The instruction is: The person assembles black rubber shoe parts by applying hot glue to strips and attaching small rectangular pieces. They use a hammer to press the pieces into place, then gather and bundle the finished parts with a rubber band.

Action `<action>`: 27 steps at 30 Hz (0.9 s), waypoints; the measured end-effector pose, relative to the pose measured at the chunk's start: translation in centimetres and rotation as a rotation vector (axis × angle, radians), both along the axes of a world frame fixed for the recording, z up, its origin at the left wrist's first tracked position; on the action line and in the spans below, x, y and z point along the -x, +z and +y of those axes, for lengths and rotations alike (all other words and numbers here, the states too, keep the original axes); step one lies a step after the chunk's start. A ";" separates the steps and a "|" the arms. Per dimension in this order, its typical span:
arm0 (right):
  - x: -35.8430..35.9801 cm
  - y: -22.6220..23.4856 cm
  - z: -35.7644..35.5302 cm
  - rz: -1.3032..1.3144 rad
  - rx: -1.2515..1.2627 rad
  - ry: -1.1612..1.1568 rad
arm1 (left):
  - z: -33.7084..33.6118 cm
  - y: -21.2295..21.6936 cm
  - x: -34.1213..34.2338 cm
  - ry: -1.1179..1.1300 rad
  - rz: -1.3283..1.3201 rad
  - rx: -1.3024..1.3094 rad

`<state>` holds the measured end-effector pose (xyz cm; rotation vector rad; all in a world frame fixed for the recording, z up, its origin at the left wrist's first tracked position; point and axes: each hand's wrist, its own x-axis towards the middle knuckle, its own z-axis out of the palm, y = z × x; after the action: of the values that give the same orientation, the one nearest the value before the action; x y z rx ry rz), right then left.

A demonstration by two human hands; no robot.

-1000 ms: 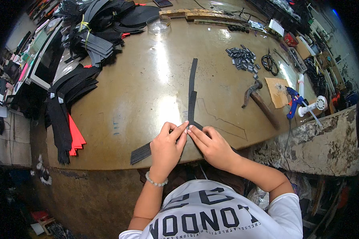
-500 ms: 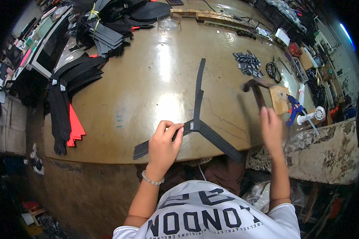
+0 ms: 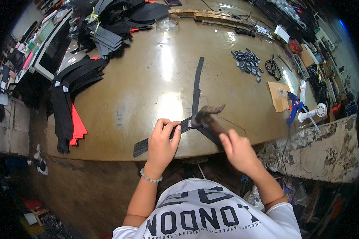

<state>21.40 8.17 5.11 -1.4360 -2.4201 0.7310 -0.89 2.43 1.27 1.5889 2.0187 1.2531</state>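
A: Where is the black strap [image 3: 196, 102]?
B: On the desk [image 3: 139, 87], near its front edge, in front of the person. It forms a Y: one arm runs away from the body, the other two spread left and right toward the front.
A: And the left grip [image 3: 162, 139]?
B: Its thumb and fingers are pinched on the left arm of the strap, just beside the joint. A small shiny piece [image 3: 190, 123] shows at that joint. There's a bead bracelet [image 3: 150, 178] on the wrist.
A: What about the right grip [image 3: 240, 153]?
B: Wrapped around the handle of a hammer [image 3: 212, 122]. The head is just beside the joint and covers part of the strap's right arm. It's blurred, so I can't tell whether it touches the strap.
A: What lies to the right?
B: A heap of small metal clips [image 3: 246, 61], with black-handled scissors [image 3: 273, 68] beside it. Nearer the front are a piece of cardboard [image 3: 279, 96], a blue glue gun [image 3: 294, 107] and a white spool [image 3: 319, 110].
A: And on the left?
B: A pile of black strips [image 3: 81, 73] hangs together in a bend, with red strips [image 3: 78, 126] showing beside its lower end. Farther back, a clear round dish [image 3: 167, 24] stands near some wooden bars [image 3: 217, 18].
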 end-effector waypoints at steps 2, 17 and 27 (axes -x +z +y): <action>-1.6 -0.9 1.2 0.113 -0.124 -0.103 | -0.1 0.0 0.1 -0.025 0.045 0.006; 1.0 -1.7 5.9 0.959 0.952 0.325 | 1.9 4.5 -3.7 -0.133 -0.629 -0.099; 2.5 -1.7 7.2 0.638 0.752 0.338 | 0.9 5.7 -3.7 -0.070 0.241 -0.235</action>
<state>18.88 15.34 3.41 -0.7457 -1.9421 1.9733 2.80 3.32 6.92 1.9881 1.9895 1.3724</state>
